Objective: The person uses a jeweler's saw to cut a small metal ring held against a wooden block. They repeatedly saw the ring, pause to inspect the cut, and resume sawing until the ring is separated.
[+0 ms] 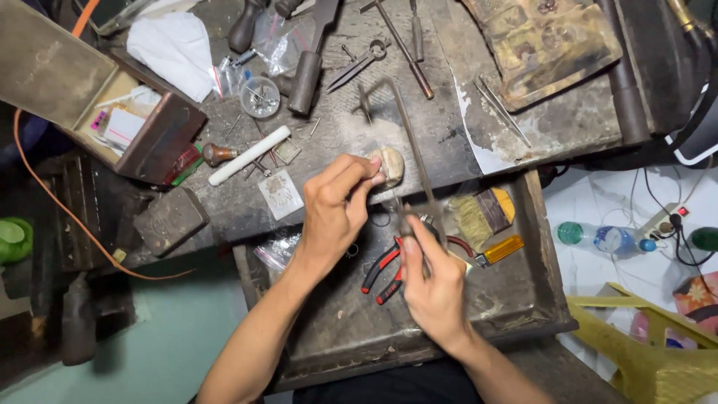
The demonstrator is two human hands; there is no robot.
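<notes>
My left hand [334, 207] pinches a small workpiece against a worn wooden bench peg [391, 164] at the front edge of the workbench [441, 127]. The piece itself is too small to make out. My right hand [431, 284] grips the handle of a thin-framed jeweller's saw [407, 142]. The saw's frame arches up over the peg and its blade runs down close to my left fingertips. Both hands hover above an open metal drawer tray [516, 299].
In the tray lie red-handled pliers [380, 269], a flat brush [479, 213] and a yellow lighter [499, 251]. The bench carries a white rod [249, 155], a small clear dish [260, 97], shears [359, 63] and an open wooden box [127, 123]. A yellow chair [643, 344] stands right.
</notes>
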